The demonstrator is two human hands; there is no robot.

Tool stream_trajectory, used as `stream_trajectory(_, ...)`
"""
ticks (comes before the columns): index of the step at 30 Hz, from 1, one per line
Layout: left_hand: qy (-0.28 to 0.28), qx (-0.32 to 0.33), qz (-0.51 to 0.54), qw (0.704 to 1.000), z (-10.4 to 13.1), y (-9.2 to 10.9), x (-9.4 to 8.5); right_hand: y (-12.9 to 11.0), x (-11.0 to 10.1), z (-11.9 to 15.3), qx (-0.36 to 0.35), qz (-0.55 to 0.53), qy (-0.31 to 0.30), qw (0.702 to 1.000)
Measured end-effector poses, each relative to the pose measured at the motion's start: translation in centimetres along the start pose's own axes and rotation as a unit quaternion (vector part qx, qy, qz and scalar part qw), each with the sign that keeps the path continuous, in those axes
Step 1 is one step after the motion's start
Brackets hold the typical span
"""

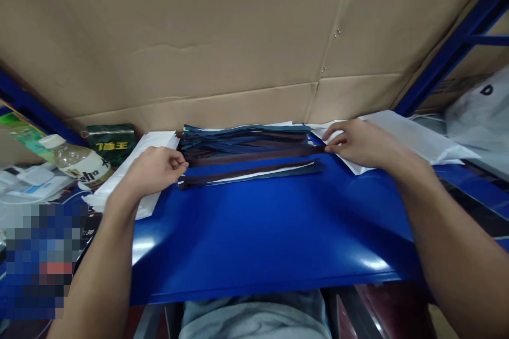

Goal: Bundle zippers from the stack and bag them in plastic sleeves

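Observation:
A long dark brown zipper (254, 157) is stretched nearly straight, left to right, above the blue tabletop. My left hand (157, 170) pinches its left end between thumb and fingers. At the other end, my right hand (356, 143) has its fingertips closed on the brown tape. Just in front of it lies a small group of strips (250, 174) in brown, white and dark teal, flat on the table. Behind it rests a larger pile of zippers (238, 137) in teal, blue and brown, partly covered by the stretched one.
White plastic bags (405, 135) lie right of the pile, and white packaging (149, 204) lies left. A drink bottle (81, 161) and a dark green pouch (113, 140) stand at the left. Cardboard (207, 37) walls off the back of the blue table (254, 238).

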State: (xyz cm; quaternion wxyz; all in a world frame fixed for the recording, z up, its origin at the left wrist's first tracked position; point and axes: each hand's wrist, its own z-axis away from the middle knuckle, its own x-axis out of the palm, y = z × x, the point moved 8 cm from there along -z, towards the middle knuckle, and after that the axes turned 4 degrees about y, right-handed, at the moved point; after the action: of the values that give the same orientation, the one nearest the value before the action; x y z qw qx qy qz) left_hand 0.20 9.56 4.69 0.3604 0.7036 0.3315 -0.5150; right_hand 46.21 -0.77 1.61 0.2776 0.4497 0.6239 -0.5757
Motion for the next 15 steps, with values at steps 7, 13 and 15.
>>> stream_trajectory(7, -0.170, -0.042, 0.027, 0.984, 1.3, -1.8, 2.0, 1.9, 0.7, 0.1, 0.005, -0.021, -0.084, 0.996)
stream_trajectory(13, -0.192, -0.068, 0.037, 0.978, 1.5, -2.0, 2.7, 1.4, 2.4, -0.1, -0.005, -0.025, -0.109, 0.994)
stream_trajectory(15, -0.184, -0.079, 0.036, 0.979, 1.5, -2.3, 2.5, 0.9, 2.4, 0.1, -0.005, -0.010, -0.108, 0.994)
